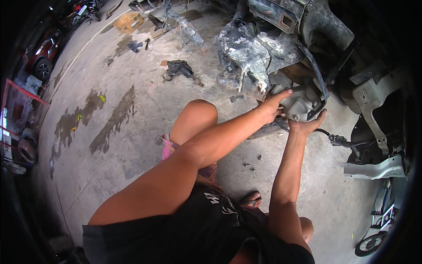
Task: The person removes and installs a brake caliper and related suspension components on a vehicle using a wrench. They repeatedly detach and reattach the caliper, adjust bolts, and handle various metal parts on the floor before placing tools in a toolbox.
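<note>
On the stained concrete floor (149, 132), far left, sits a cardboard box (129, 23), contents unclear. At right, beside grimy vehicle parts (250, 55), the left hand (273, 107) clamps a grey housing (297, 105); the right hand (309, 125) cups its near edge, fingers partly hidden.

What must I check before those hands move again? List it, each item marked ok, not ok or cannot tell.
1. Left hand on the grey part: ok, at its left side, thumb on top.
2. Right hand on it too: ok, at its near edge.
3. Grey part free of everything behind it: cannot tell, its far side is crowded and partly hidden.
4. Small loose pieces picked up: not ok, several lie on the concrete floor.
5. Gloves on: not ok, both hands are bare.
6. Toes covered: not ok, the visible foot wears an open sandal.
</note>
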### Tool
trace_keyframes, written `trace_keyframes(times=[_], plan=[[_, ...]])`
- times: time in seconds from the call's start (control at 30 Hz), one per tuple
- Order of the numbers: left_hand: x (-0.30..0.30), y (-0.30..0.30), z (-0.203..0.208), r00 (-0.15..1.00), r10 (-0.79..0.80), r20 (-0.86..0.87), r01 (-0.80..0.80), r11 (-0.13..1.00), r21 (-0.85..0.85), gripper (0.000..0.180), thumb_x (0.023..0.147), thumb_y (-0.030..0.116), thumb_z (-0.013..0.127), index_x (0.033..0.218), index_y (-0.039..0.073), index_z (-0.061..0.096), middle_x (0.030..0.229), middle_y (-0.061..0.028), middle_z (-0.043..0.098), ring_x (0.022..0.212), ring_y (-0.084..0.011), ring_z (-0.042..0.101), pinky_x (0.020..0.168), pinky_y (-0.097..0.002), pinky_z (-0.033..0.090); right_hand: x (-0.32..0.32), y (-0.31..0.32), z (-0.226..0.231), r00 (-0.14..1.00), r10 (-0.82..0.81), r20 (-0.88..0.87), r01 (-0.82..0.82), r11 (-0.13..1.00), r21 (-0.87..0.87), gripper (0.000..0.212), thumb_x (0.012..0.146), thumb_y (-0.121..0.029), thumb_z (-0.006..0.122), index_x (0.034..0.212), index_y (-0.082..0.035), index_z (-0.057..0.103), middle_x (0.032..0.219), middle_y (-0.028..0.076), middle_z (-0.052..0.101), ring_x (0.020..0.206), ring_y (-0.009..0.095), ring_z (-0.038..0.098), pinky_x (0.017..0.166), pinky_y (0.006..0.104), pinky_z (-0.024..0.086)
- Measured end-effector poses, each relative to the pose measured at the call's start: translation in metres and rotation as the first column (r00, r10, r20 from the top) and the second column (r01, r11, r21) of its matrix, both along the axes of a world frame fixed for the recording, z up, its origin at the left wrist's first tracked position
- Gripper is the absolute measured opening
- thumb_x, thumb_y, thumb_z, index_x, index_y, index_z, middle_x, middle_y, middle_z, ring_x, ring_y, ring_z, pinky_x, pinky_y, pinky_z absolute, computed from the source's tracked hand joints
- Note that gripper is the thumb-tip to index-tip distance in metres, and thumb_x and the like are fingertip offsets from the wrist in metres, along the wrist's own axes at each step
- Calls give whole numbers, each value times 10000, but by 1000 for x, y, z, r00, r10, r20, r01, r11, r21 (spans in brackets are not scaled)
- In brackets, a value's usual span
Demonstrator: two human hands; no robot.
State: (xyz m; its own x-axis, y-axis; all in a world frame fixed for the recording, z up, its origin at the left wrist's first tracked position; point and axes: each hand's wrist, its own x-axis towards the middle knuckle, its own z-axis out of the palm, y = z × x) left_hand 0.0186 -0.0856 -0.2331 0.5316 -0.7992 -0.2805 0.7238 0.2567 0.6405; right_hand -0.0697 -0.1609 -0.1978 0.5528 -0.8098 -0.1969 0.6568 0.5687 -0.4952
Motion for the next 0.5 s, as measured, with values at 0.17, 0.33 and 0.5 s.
trace_keyframes(times=[0.17, 0.33, 0.5], plan=[[-5, 14, 4, 993, -27, 115, 16, 995, 96, 766, 819, 430, 817, 1386, 84, 435, 1245, -105, 588, 1100, -269, 609, 893, -424, 555, -2, -10, -6, 999, 20, 39, -22, 998, 52, 692, 885, -619, 448, 1341, -110, 558, 1358, 107, 567, 1260, 321, 514, 1061, 532, 402], [-11, 47, 5, 922, -333, 200, 236, 889, 392, 893, 890, 391, 751, 1449, -121, 278, 1269, -265, 584, 1095, -311, 668, 852, -393, 584, 0, -23, -21, 997, -3, 71, -6, 992, 123, 543, 875, -485, 472, 1241, -118, 634, 1251, 67, 648, 1164, 287, 593, 995, 495, 473], [13, 117, 20, -185, -979, 86, 419, 0, 908, 580, 902, 400, 718, 1214, -81, 634, 1118, -235, 701, 783, -289, 742, 644, -354, 603, -4, -27, -22, 999, -21, 37, 17, 995, 93, 536, 870, -477, 491, 1240, -119, 642, 1261, 74, 650, 1184, 288, 586, 1015, 490, 465]])
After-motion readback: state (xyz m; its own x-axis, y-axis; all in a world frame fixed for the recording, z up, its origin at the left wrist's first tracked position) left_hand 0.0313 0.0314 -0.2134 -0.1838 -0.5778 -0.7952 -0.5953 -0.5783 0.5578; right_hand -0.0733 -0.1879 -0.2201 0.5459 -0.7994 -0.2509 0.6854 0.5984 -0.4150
